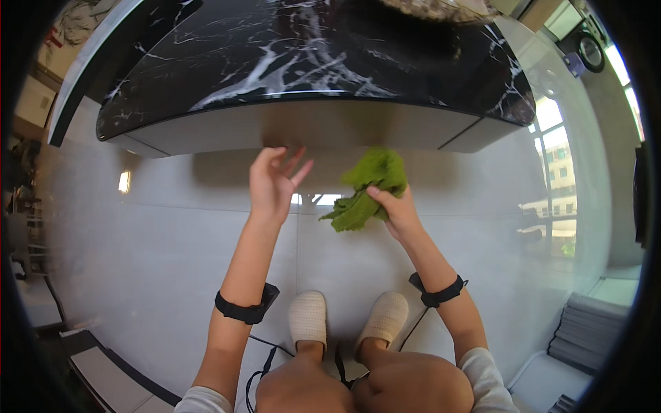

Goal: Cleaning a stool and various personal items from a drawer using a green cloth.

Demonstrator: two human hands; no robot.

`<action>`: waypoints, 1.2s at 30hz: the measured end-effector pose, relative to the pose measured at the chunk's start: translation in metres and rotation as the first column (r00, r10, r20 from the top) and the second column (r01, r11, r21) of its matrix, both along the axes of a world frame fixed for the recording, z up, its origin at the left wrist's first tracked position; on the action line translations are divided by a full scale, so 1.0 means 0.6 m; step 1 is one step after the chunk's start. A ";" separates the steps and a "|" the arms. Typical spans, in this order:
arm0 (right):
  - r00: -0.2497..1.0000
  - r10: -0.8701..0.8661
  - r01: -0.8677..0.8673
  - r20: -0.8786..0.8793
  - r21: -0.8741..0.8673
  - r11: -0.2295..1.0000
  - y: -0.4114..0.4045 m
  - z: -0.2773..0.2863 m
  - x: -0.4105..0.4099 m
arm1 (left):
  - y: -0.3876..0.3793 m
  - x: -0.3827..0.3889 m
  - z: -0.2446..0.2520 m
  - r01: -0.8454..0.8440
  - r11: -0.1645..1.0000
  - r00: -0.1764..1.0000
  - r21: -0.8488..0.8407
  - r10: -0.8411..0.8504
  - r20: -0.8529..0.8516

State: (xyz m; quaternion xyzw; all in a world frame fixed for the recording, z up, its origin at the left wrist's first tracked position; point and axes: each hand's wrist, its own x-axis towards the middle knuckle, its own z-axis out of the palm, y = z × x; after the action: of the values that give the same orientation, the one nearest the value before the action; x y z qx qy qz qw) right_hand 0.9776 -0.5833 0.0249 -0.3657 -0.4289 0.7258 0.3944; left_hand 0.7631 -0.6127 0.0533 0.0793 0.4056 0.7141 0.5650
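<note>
My right hand (400,209) grips a crumpled green cloth (379,170), thumb on top, with a loose fold hanging toward my left. Its other fingers are mostly hidden behind the cloth. My left hand (272,185) is held out level with it, empty, the fingers spread and slightly curled. Both hands are in front of the pale side of a low cabinet (315,121), over the floor. Whether the left fingertips touch the cabinet, I cannot tell. Above them lies the cabinet's glossy black marble top (222,57), veined in white.
A brownish, glassy object (439,9) sits at the marble top's far edge, partly cut off. Glossy light floor tiles (170,258) surround me. My slippers (308,317) are below, with a black cable (266,364) beside my leg. Grey folded material (586,330) lies at lower right.
</note>
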 end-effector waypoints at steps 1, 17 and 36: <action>0.995 -0.052 0.041 -0.089 -0.114 0.993 0.004 -0.004 0.008 | 0.004 -0.001 -0.003 -0.052 0.999 0.998 0.012 0.052 0.029; 0.935 -0.145 0.093 -0.325 -0.170 0.981 0.029 -0.047 0.036 | 0.018 0.013 -0.022 -0.161 0.987 0.959 0.004 0.158 -0.234; 0.942 -0.159 0.136 -0.295 -0.098 0.986 0.024 -0.045 0.113 | 0.005 0.016 -0.057 -0.288 0.956 0.947 -0.047 0.277 -0.163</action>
State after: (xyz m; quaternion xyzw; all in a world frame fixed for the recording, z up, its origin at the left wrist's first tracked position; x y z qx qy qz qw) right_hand 1.0453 -0.5692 -0.0019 -0.2967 -0.3069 0.7573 0.4942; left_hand 0.7729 -0.6097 0.0190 0.0554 0.4802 0.7647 0.4261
